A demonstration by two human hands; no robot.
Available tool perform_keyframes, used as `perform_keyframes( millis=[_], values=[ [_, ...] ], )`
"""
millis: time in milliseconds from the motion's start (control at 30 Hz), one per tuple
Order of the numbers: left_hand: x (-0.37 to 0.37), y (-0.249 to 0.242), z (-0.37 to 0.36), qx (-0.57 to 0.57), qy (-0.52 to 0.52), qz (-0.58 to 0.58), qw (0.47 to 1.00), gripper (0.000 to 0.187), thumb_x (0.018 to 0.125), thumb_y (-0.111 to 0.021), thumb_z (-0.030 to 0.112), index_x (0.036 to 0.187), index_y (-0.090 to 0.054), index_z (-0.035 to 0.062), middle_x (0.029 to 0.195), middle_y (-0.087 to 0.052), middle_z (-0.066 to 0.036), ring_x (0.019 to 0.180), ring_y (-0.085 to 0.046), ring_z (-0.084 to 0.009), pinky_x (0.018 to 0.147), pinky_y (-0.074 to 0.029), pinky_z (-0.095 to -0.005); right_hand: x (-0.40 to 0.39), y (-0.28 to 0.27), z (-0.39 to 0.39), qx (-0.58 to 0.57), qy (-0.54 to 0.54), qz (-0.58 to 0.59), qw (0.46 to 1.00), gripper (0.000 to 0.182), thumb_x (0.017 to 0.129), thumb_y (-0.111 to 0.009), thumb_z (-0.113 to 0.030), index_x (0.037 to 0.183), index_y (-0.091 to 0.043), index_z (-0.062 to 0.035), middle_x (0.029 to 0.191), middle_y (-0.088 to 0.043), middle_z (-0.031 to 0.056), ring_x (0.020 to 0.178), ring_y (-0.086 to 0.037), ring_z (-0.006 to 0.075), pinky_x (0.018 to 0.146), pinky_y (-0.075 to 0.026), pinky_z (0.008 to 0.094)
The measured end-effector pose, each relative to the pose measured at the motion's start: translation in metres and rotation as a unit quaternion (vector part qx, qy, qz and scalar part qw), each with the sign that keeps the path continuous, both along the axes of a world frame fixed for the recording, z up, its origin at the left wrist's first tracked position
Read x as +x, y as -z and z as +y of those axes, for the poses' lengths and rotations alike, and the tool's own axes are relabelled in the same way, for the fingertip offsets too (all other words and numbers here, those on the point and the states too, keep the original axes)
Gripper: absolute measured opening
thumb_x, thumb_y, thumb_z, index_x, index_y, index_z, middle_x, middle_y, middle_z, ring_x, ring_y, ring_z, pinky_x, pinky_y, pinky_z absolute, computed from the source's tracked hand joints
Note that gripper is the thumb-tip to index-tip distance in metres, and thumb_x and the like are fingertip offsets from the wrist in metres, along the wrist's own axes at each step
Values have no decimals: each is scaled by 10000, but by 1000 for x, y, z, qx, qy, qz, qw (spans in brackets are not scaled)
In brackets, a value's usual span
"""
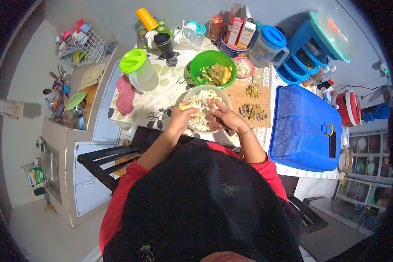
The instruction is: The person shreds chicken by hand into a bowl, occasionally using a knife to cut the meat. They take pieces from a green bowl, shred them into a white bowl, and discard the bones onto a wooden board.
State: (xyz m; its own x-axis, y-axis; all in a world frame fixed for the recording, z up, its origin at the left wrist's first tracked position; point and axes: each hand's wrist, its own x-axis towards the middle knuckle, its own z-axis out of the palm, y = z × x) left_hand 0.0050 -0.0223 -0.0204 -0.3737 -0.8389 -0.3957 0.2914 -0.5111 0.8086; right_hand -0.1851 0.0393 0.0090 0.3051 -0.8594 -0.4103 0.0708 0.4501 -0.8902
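My left hand (182, 118) is closed on a piece of pale yellow meat (185, 106), above the left side of a whitish bowl (224, 94). Inside that bowl lies a heap of pale shredded meat (200, 121). Over its right side, my right hand (227, 117) has its fingers pinched together; what is between them is too small to make out. Just behind stands a green bowl (198, 61) with larger chunks of yellow cooked meat (219, 75). On a brown board (240, 94) to the right are two piles of dark and yellowish scraps (252, 112).
A blue mesh food cover (303, 126) occupies the table's right side. At the left are a green-lidded pitcher (139, 72) and a pink cloth (125, 96). Behind stand a black cup (163, 45), a small pink bowl (243, 66) and a blue-lidded pitcher (268, 46).
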Motion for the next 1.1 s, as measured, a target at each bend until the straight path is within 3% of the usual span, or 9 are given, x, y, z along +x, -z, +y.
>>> perform_keyframes(
  millis=[67,200,333,467,567,700,867,967,1100],
  values=[
    [3,3,0,4,8,9,1000,491,729,-628,-73,1173,-419,-76,1014,-598,-165,789,-644,-225,650,-544,-316,9,-22,10,-11,-34,-13,999,329,960,-420,-152,1288,-392,-150,690,-483,2,496,-417,65,416,-348,215],
    [-5,-9,5,22,-29,3,999,470,735,-608,-79,1168,-426,-67,1007,-598,-169,796,-639,-231,668,-548,-313,0,-4,-3,-8,59,-39,997,384,963,-411,-151,1339,-333,-146,683,-471,4,489,-397,75,420,-333,211],
    [-4,-5,5,10,-40,-14,999,448,747,-587,-82,1164,-421,-69,988,-598,-167,796,-634,-235,687,-553,-314,13,-15,11,-14,-34,-23,999,305,974,-414,-185,1276,-373,-184,676,-463,-6,455,-408,65,387,-339,199],
    [-4,-3,1,-19,-26,-36,999,405,765,-568,-73,1145,-428,-56,993,-587,-162,808,-631,-236,699,-555,-322,9,-25,8,3,29,-129,991,353,965,-396,-124,1313,-346,-158,670,-474,4,476,-402,78,412,-324,202],
    [-8,-13,6,-6,-11,-9,1000,367,783,-563,-51,1129,-442,-41,1021,-570,-159,843,-622,-234,713,-554,-322,7,-19,8,0,-19,-29,999,315,965,-402,-132,1278,-367,-150,665,-477,8,463,-396,75,406,-322,196],
    [-4,-14,1,4,-7,-4,1000,343,805,-565,-11,1128,-452,-23,1048,-566,-131,894,-604,-209,722,-548,-303,-3,-13,1,20,55,-95,994,335,960,-414,-132,1290,-368,-162,670,-471,1,463,-391,70,405,-318,190],
    [-4,-11,1,-34,8,-34,999,306,773,-610,-20,1068,-526,-17,950,-615,-91,806,-621,-179,672,-533,-283,-6,-2,-1,-4,-11,-125,992,343,968,-405,-152,1306,-349,-160,674,-480,9,476,-408,84,414,-330,205],
    [-1,-5,2,-25,-7,-38,999,272,746,-627,-37,1011,-569,-20,911,-627,-89,776,-623,-165,634,-516,-271,5,-34,3,20,3,-102,995,334,968,-404,-146,1299,-358,-158,660,-472,11,453,-395,82,394,-315,208],
    [-2,2,-2,-6,-11,-2,1000,293,732,-633,-51,1016,-562,-49,941,-624,-114,793,-621,-180,642,-516,-278,-5,-1,-5,24,46,-81,995,345,974,-406,-176,1314,-350,-174,696,-476,9,472,-410,78,413,-342,210]
  ],
)
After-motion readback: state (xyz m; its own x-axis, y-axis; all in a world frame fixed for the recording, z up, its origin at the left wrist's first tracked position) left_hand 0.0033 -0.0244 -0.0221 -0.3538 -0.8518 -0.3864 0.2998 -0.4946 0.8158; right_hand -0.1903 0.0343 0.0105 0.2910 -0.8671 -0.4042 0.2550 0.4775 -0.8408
